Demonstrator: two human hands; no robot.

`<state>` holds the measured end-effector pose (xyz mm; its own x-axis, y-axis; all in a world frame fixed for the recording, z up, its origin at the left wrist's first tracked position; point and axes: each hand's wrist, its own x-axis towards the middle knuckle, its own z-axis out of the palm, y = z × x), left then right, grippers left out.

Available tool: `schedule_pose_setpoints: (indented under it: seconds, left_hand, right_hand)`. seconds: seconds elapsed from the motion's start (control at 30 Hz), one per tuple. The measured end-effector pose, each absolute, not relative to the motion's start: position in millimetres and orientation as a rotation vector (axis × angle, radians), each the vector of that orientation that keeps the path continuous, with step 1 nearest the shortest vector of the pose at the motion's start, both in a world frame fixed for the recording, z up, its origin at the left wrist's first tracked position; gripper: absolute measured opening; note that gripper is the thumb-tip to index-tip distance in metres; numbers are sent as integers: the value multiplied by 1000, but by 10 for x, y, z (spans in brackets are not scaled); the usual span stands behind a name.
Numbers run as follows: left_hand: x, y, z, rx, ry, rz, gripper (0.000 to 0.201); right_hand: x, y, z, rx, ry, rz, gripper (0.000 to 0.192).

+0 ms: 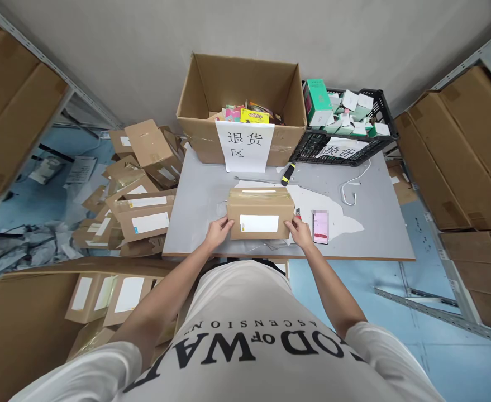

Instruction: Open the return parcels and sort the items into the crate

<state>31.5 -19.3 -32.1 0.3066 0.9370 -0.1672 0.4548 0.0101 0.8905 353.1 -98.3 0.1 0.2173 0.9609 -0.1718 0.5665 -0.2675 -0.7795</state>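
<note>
White T-shirt point(245, 340) with dark lettering fills the bottom of the view, and two bare forearms reach forward from it to a grey table point(371, 223). On the near edge of that table sits a small sealed cardboard parcel point(260, 212), taped along its top and carrying a white label point(259, 223) on the side that faces the person. The left hand point(219, 231) grips the parcel's left end, fingers curled around the corner, and the right hand point(300, 231) grips the right end the same way, so the parcel is held between both hands while it rests on the tabletop.

Just right of the right hand lies a phone point(320, 226) with a pink screen, flat on the table. Behind the parcel a screwdriver point(287, 174) with a yellow and black handle lies near a white cable point(354, 187). At the back of the table stands a large open carton point(242, 106) with colourful packets inside and a paper sign point(245, 146) with Chinese characters hung on its front. Beside it, to the right, a black plastic crate point(348, 142) holds small white and green boxes and bears its own paper sign.

Left of the table a heap of similar labelled parcels point(138, 190) is piled on the floor, and more lie in a big carton point(23, 324) at lower left. Metal shelving with large brown cartons point(463, 156) lines both sides.
</note>
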Motion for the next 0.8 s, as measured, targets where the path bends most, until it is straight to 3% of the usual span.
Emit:
schedule_pose_setpoints:
  seconds: [0.33,0.63,0.8]
  left_hand:
    - [342,-199,-451,1417,1316,630,65]
    - [456,-210,-564,1203,1114,684,86]
    - [429,-247,-618,1185,1083,693,83]
  right_hand:
    - [3512,-951,13,-2193,-1511,810,46]
    - [3577,-844,-230,-2153,-1381,949,44]
    - [3589,-865,-318,-2021,-1256,1047,47]
